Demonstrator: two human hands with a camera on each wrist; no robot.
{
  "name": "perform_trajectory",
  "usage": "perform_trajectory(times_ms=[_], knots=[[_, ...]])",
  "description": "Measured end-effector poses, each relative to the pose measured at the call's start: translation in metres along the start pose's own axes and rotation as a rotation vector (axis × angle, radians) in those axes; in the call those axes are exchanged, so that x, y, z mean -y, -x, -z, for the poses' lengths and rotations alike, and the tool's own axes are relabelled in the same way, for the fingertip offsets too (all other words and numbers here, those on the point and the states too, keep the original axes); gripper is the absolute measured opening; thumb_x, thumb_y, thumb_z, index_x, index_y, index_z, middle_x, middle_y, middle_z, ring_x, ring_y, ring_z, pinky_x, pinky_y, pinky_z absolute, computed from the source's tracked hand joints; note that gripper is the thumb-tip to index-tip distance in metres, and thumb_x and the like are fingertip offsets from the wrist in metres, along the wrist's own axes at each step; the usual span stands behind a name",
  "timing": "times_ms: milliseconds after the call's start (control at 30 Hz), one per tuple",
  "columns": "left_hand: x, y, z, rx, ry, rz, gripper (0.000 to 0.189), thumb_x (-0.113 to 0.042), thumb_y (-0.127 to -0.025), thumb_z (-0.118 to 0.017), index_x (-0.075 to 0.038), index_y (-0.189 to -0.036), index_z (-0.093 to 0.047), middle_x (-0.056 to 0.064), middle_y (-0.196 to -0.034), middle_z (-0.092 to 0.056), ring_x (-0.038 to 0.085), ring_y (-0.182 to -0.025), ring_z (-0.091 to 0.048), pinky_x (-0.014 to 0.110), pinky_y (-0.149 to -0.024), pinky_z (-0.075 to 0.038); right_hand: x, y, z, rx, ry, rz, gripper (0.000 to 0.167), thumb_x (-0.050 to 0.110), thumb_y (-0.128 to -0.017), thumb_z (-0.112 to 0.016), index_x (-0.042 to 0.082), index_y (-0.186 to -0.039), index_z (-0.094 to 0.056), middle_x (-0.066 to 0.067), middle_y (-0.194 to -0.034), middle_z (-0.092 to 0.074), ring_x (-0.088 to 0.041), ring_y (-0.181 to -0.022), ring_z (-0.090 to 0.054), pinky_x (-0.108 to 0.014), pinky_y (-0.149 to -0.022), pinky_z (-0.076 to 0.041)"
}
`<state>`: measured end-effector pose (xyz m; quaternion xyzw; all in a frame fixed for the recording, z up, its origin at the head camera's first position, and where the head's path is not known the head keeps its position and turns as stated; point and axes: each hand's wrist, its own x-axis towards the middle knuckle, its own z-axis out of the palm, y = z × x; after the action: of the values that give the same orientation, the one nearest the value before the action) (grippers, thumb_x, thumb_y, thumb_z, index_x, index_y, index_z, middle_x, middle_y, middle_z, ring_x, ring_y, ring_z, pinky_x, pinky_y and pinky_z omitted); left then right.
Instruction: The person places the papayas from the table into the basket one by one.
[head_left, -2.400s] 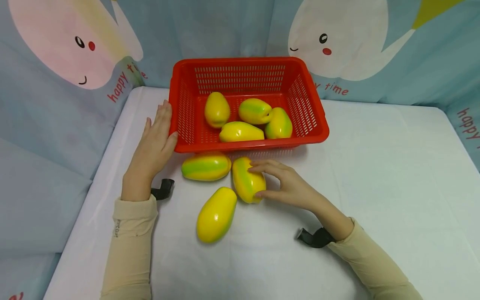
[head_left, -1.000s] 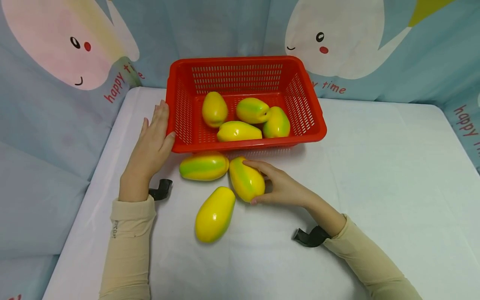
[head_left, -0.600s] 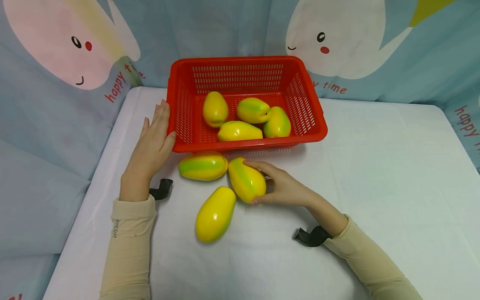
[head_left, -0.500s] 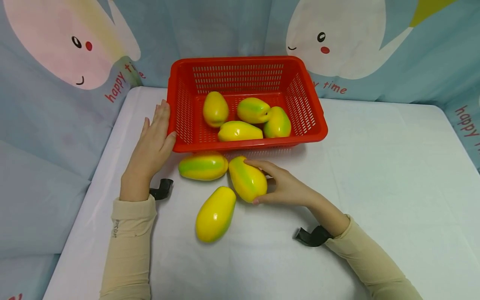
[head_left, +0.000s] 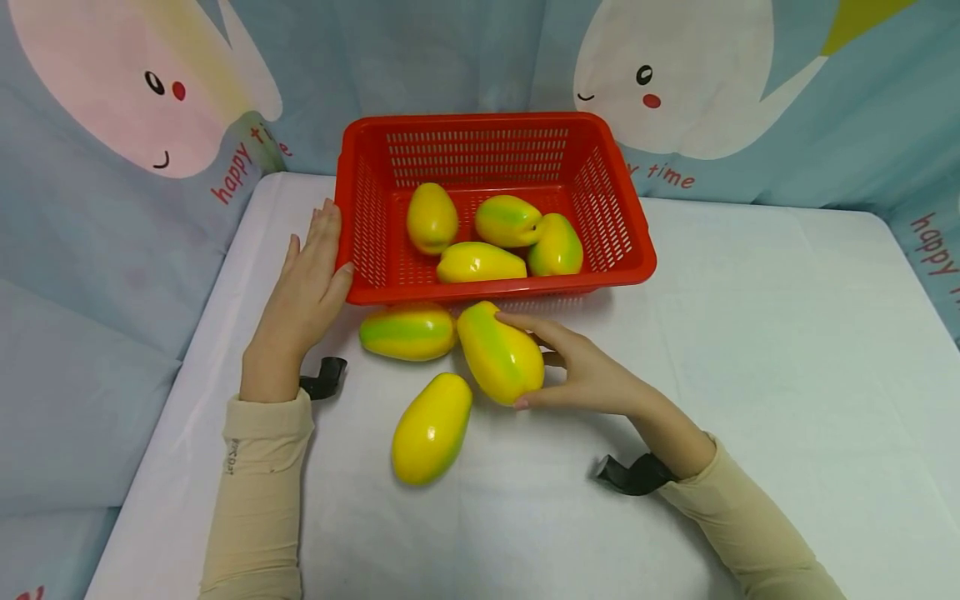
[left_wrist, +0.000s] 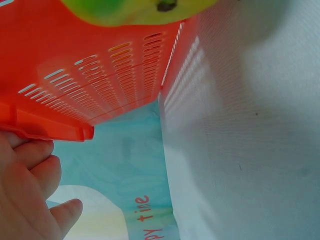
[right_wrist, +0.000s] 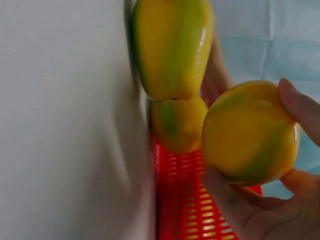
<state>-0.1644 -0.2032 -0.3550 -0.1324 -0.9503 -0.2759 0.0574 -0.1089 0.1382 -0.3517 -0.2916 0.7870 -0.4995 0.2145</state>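
Note:
In the head view my right hand (head_left: pixel 592 367) grips a yellow-green papaya (head_left: pixel 501 354), thumb at its near end and fingers along its far side. The right wrist view shows this papaya (right_wrist: pixel 250 132) raised off the table. My left hand (head_left: pixel 296 300) lies with fairly straight fingers against the left side of a red plastic basket (head_left: pixel 495 291); in the left wrist view its fingers (left_wrist: pixel 37 152) touch the rim. Several papayas lie inside the basket, one of them a papaya (head_left: pixel 432 218) at the left. Its front wall partly hides the nearest one.
Two more papayas lie on the white table (head_left: pixel 750 375): one papaya (head_left: pixel 408 333) directly before the basket, another papaya (head_left: pixel 432 429) nearer the person. A blue printed curtain (head_left: pixel 465 58) stands behind the basket. Black camera mounts (head_left: pixel 633 475) sit at both wrists.
My right hand has closed its fingers round the papaya and lifted it slightly, shifting it a little right and toward the basket. The left hand and basket stay in place.

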Motion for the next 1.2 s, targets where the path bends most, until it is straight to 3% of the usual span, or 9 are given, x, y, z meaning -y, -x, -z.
perform_trajectory(times_ms=[500, 833, 1067, 1200], knots=[[0.000, 0.000, 0.001, 0.002, -0.004, 0.004, 0.063, -0.025, -0.097, -0.033, -0.008, -0.152, -0.007, 0.004, -0.158, -0.006, 0.016, -0.144, -0.002, 0.045, -0.114, 0.001, 0.017, 0.010, 0.015, 0.032, -0.105, 0.102, 0.087, 0.007, -0.074, -0.079, 0.016, -0.147, -0.033, 0.001, -0.142, -0.040, -0.020, -0.118, -0.047, -0.039, -0.095, -0.046], [0.000, -0.002, -0.001, 0.004, -0.001, 0.003, 0.063, -0.025, -0.096, -0.033, -0.008, -0.152, -0.008, 0.004, -0.158, -0.007, 0.017, -0.144, -0.004, 0.048, -0.114, -0.001, 0.020, 0.018, 0.035, -0.078, -0.136, 0.192, 0.085, -0.002, -0.075, -0.075, 0.008, -0.146, -0.031, -0.010, -0.143, -0.036, -0.027, -0.124, -0.041, -0.032, -0.097, -0.044], [0.000, -0.002, -0.001, 0.005, -0.005, 0.008, 0.064, -0.025, -0.096, -0.033, -0.008, -0.152, -0.007, 0.004, -0.157, -0.006, 0.018, -0.144, -0.004, 0.048, -0.114, -0.001, 0.018, 0.015, 0.050, -0.161, -0.215, 0.262, 0.084, -0.010, -0.074, -0.072, 0.003, -0.146, -0.030, -0.015, -0.143, -0.034, -0.031, -0.123, -0.040, -0.030, -0.098, -0.043], [0.000, -0.001, -0.001, 0.007, -0.005, 0.014, 0.064, -0.025, -0.096, -0.033, -0.009, -0.152, -0.007, 0.003, -0.158, -0.006, 0.017, -0.144, -0.004, 0.047, -0.114, 0.000, 0.018, 0.011, 0.058, -0.204, -0.201, 0.278, 0.085, -0.009, -0.074, -0.073, 0.004, -0.146, -0.030, -0.015, -0.144, -0.033, -0.031, -0.123, -0.041, -0.031, -0.097, -0.044]])
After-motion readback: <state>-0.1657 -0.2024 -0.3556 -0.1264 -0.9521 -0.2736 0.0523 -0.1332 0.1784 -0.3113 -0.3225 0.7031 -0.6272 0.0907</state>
